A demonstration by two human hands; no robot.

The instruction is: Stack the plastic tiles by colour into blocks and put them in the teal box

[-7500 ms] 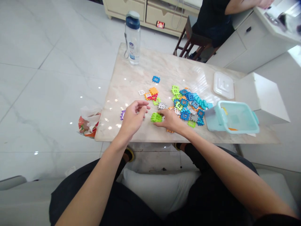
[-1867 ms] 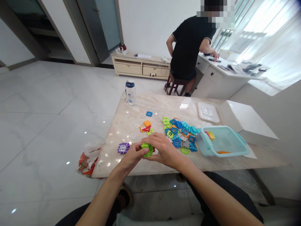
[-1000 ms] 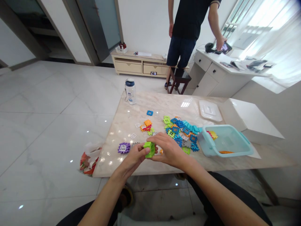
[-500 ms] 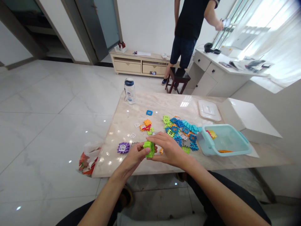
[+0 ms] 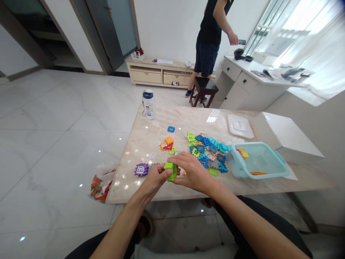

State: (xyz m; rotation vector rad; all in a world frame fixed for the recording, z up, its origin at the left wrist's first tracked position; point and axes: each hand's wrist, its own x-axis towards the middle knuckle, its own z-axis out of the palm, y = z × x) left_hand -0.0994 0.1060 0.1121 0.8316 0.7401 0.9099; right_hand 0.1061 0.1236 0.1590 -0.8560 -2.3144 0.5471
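Green block cube held between left hand and right hand.

Bright daylight pours in from the curtained window at upper right, which is blown out to near white with little detail left. The marble table carries a pale glare patch near its far edge and small specular dots along its near left part; the glossy floor tiles show similar pinpoint reflections. Shadows are soft and faint. The middle of the view is sharp, while the wide lens bends the door frames and stretches the corners. The lower edge, near the person's lap, is soft and slightly smeared
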